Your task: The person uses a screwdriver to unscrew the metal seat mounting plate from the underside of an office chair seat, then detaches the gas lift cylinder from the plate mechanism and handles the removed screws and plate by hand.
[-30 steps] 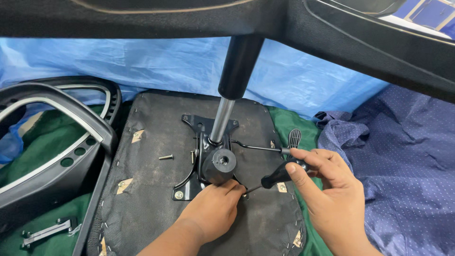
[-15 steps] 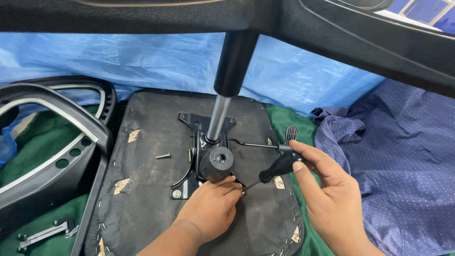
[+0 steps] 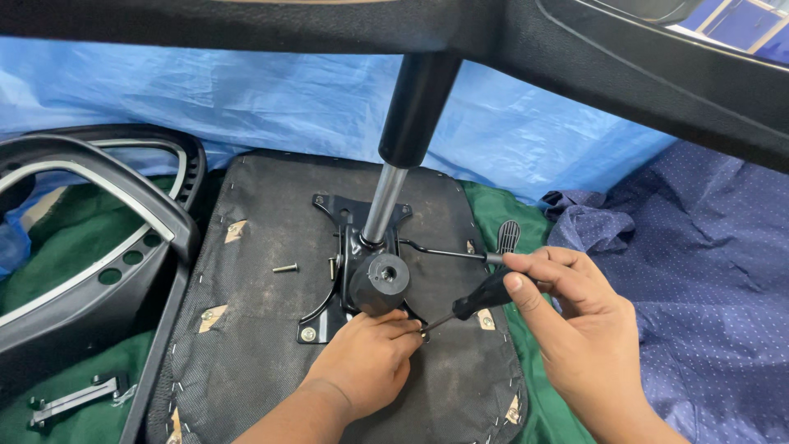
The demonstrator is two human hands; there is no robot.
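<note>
An upturned office chair seat (image 3: pixel 255 345), covered in black fabric, lies in front of me. A black metal mechanism plate (image 3: pixel 341 271) with a round knob (image 3: pixel 380 281) and a gas cylinder (image 3: pixel 386 197) is mounted on it. My right hand (image 3: pixel 575 329) grips a black-handled screwdriver (image 3: pixel 481 298) whose tip points at the plate's near right corner. My left hand (image 3: pixel 370 358) rests on the seat with its fingertips at that same corner, by the screwdriver tip. A loose screw (image 3: pixel 285 267) lies on the seat to the left of the plate.
A black and grey chair back frame (image 3: pixel 90 247) lies at the left. A black bracket (image 3: pixel 74 399) sits on green cloth at the lower left. Blue plastic sheeting (image 3: pixel 271 107) and dotted blue cloth (image 3: pixel 707 271) surround the seat. The chair base (image 3: pixel 625 74) arches overhead.
My right hand with the screwdriver has shifted slightly up and left, and the view has tilted a little. My left hand stays at the plate's corner.
</note>
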